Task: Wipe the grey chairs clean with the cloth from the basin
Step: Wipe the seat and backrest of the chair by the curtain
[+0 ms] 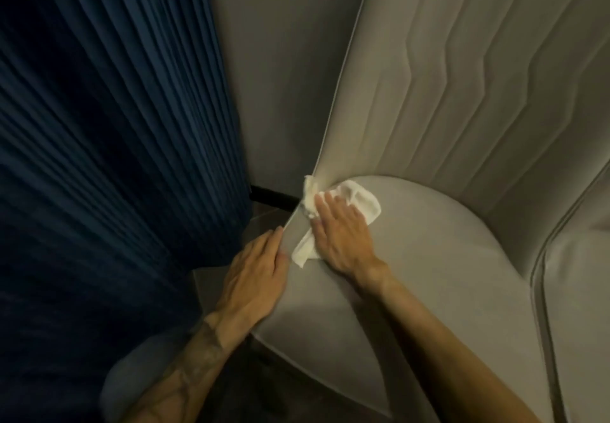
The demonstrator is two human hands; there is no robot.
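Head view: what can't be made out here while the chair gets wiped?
- Basin: nowhere in the head view, outside the frame.
- Cloth: middle hidden under the right hand.
- Grey chair: back's top cut by the upper edge.
- Neighbouring chair: mostly cut by the right edge.

Grey chair (pixel 429 257) — upholstered, with a smooth, rounded seat cushion and a tall curved backrest stitched in zigzag channels and edged with pale piping. White cloth (pixel 359 200) — crumpled, lying on the seat's rear left corner where the cushion meets the backrest edge, one tail trailing forward along the seat's left side; the right hand (pixel 343 234) presses flat on it. A second grey chair (pixel 581 290) stands just beside, at right, only partly in view.
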